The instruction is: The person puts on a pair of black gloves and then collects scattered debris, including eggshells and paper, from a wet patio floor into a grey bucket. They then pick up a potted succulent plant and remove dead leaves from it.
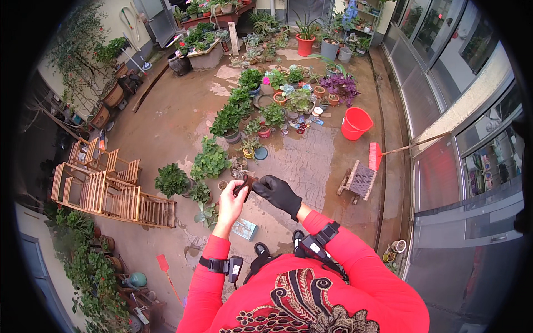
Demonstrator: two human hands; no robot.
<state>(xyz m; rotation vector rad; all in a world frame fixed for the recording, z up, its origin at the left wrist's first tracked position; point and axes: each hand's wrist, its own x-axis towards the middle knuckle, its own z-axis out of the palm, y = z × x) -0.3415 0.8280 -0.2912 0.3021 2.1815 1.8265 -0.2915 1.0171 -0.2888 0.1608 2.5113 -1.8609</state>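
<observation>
My bare left hand (232, 199) pinches a small limp dark brown and black item (248, 186), possibly a glove; its folds hide its exact form. My right hand (278, 194) wears a black glove. Its fingertips grip the other side of the same item, so the two hands almost meet in front of my body. Below them on the ground lies a pale blue box (245, 229), close to my black shoes (261, 249). Potted green plants (210, 158) stand just beyond my left hand.
Many potted plants (272, 114) spread across the courtyard ahead. To the right are a red bucket (357, 124), a red broom (374, 155) with a wooden handle and a low woven stool (358, 180). Slatted wooden chairs (112, 195) and a red fly swatter (163, 262) lie left.
</observation>
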